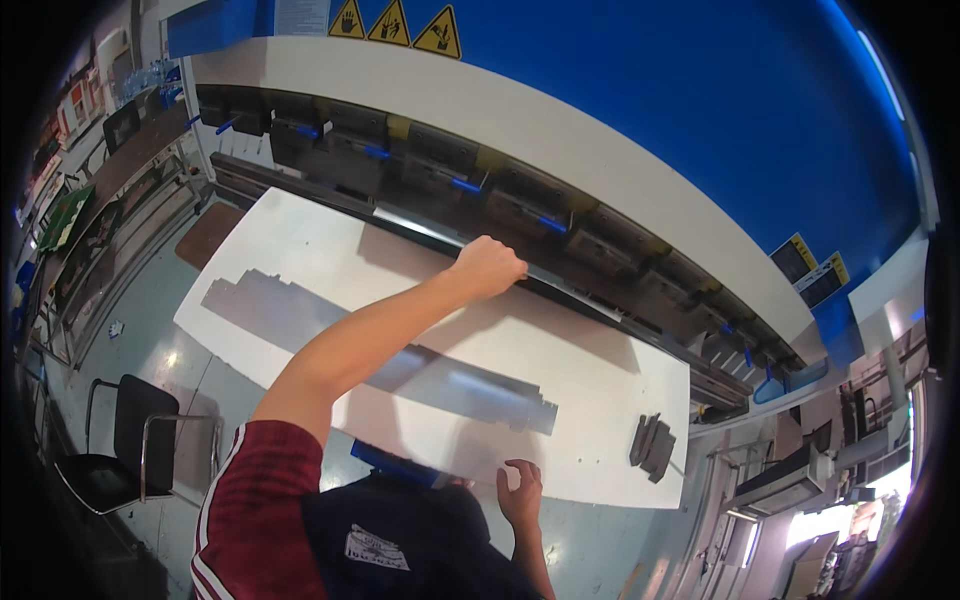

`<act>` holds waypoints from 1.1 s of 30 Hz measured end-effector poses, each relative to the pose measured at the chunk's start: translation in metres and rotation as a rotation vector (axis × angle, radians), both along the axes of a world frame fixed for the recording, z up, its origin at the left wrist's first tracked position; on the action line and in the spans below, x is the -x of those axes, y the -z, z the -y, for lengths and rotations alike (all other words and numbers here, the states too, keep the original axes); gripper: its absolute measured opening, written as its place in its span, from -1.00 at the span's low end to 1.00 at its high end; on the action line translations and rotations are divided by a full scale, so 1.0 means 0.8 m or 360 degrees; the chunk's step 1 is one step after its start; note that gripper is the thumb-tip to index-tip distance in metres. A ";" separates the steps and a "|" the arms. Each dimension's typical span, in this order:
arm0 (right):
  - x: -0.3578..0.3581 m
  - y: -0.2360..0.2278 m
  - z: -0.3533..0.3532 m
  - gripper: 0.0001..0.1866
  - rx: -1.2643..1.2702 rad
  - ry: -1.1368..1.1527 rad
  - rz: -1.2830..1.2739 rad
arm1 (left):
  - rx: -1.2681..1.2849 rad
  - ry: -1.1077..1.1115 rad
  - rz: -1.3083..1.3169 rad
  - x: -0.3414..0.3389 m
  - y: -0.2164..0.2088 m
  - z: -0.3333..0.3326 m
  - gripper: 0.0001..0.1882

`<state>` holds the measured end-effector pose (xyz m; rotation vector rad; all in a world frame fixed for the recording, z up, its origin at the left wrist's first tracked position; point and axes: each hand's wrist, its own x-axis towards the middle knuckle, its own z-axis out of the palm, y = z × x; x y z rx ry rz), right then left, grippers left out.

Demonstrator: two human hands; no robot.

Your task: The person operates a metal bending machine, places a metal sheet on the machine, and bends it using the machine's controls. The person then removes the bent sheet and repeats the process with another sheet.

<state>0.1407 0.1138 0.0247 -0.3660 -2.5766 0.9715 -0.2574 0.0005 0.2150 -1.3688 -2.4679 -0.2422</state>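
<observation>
My left arm stretches across a white table [580, 460] to a press brake [650, 120]. Its hand [488, 267] is closed at the front edge of a long, shiny sheet metal strip [415, 229] lying along the machine's lower tooling. The fingertips are partly hidden. Nearer to me, my right hand [520, 490] is held by the table's near edge, fingers bent and apart, with nothing in it. Between the two hands a flat grey sheet metal piece [470, 390] with notched ends lies on the table, its middle covered by my left forearm.
Several dark metal blocks [653, 447] sit at the table's right end. Upper clamps with blue levers [466, 186] line the machine above my left hand. A black chair [145, 440] stands at left, below a long workbench [130, 160]. Yellow warning signs [388, 22] mark the machine.
</observation>
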 end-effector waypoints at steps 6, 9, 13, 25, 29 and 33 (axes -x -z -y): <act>0.064 -0.019 -0.024 -0.50 0.0779 0.0119 -0.0102 | -0.0612 0.0110 -0.0012 -0.069 -0.183 0.068 -0.60; 0.115 -0.068 -0.035 -0.10 0.1187 0.0130 -0.0456 | -0.1157 0.0492 0.0484 -0.076 -0.255 0.121 -0.61; 0.147 -0.206 -0.048 -0.34 0.0675 0.0344 -0.1430 | -0.1758 0.0572 0.1214 -0.088 -0.251 0.160 -0.57; 0.169 -0.362 -0.035 -0.69 -0.0973 0.0040 -0.1187 | -0.1526 0.0071 -0.1266 -0.144 -0.123 0.198 -0.62; 0.207 -0.284 -0.046 -0.72 -0.1249 -0.0089 -0.1001 | -0.0957 -0.0165 -0.0631 -0.100 -0.083 0.207 -0.60; 0.230 -0.202 -0.090 -0.75 -0.1291 -0.0077 -0.0902 | -0.0778 -0.0029 -0.0085 -0.057 0.002 0.218 -0.71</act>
